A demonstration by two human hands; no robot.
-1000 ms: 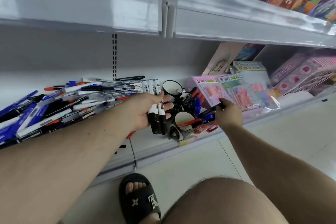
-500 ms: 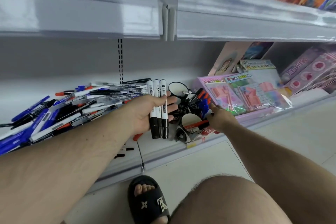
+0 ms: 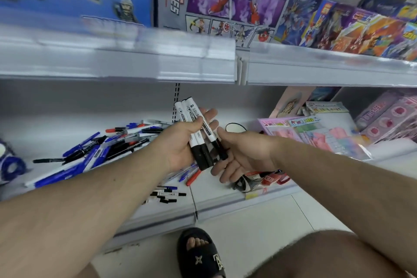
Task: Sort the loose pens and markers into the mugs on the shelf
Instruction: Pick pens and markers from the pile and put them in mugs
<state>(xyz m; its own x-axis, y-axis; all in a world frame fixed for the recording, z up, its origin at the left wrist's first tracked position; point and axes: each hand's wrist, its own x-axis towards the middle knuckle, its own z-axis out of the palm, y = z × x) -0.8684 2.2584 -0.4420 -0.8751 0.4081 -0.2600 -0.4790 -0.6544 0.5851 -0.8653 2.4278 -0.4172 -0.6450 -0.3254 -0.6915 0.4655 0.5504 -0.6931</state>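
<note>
My left hand (image 3: 182,142) grips three white markers with black caps (image 3: 195,124), caps pointing down, raised above the lower shelf (image 3: 225,203). My right hand (image 3: 246,153) is right beside them, fingers loosely straight under the caps and thumb next to one marker; it holds nothing that I can see. A pile of loose blue, black and red pens (image 3: 101,149) lies on the shelf to the left. Behind my right hand shows the rim of a black mug (image 3: 234,127). Another black mug (image 3: 248,184) sits below it, mostly hidden.
Small black-and-white markers (image 3: 167,194) and a red pen (image 3: 193,178) lie near the shelf's front edge. Pink toy packs (image 3: 316,137) fill the shelf to the right. The upper shelf's edge (image 3: 158,63) hangs overhead. A blue roll (image 3: 11,165) sits far left. My sandalled foot (image 3: 200,253) is below.
My left hand lifted the three markers higher. My right hand left the mugs and moved left to the markers' caps. The view tilted upward.
</note>
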